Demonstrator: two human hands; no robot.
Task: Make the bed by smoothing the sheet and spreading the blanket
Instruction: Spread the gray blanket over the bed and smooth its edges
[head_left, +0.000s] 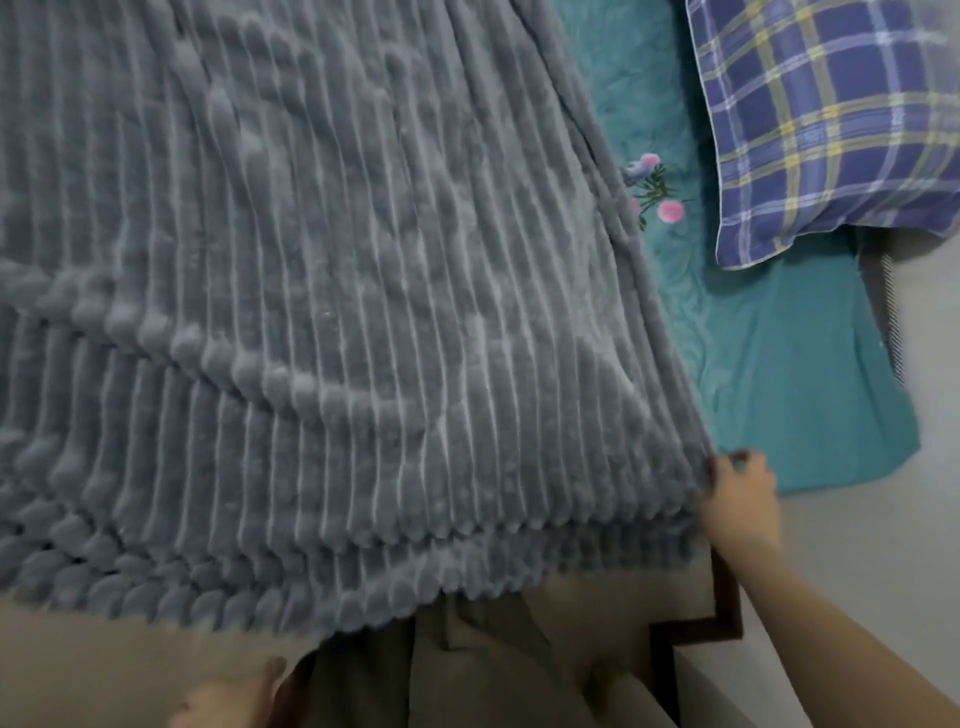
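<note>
A grey ribbed fleece blanket (311, 291) lies spread over most of the bed, its near edge hanging over the bedside in a doubled fold. My right hand (740, 493) pinches the blanket's near right corner, with the arm reaching in from the lower right. Right of the blanket, a strip of teal sheet (779, 384) with embroidered pink flowers (657, 192) shows, and its corner drapes onto the floor. My left hand (223, 699) hangs low at the bottom edge, blurred and partly cut off, apart from the blanket.
A blue plaid pillow (831, 119) lies at the top right on the sheet. My khaki trousers (467, 675) stand against the bedside. A dark brown stepped trim (727, 618) and a white surface (727, 696) sit at the lower right, with grey floor (883, 545) beyond.
</note>
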